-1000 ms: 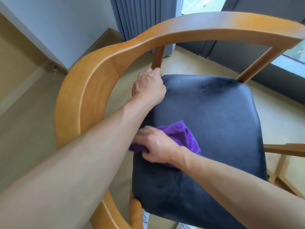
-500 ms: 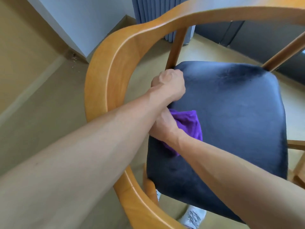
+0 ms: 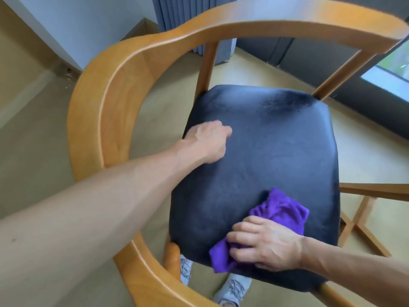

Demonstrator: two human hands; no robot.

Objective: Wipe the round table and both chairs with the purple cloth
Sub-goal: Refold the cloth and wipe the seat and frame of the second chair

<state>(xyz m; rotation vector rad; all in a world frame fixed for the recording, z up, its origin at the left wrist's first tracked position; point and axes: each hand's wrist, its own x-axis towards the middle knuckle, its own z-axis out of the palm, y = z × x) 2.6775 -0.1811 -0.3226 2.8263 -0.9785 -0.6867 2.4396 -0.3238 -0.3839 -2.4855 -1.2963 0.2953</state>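
Our right hand [image 3: 269,245] grips the purple cloth [image 3: 280,214] against the armchair's [image 3: 106,103] black seat [image 3: 276,147] near its front edge — our left hand [image 3: 207,141], fingers curled emptily, rests there to steady it.

You've got a chair [image 3: 115,89] frame in honey-coloured wood, smooth with a satin sheen along the curved rail. Your seat pad [image 3: 276,151] looks like dark leather-type upholstery, slightly glossy, faintly mottled. Purple cloth [image 3: 281,209] is soft, matt, fuzzy pile, microfibre by the look. Floor [image 3: 33,151] is smooth matt beige. Curtain [image 3: 177,14] is pleated grey fabric.
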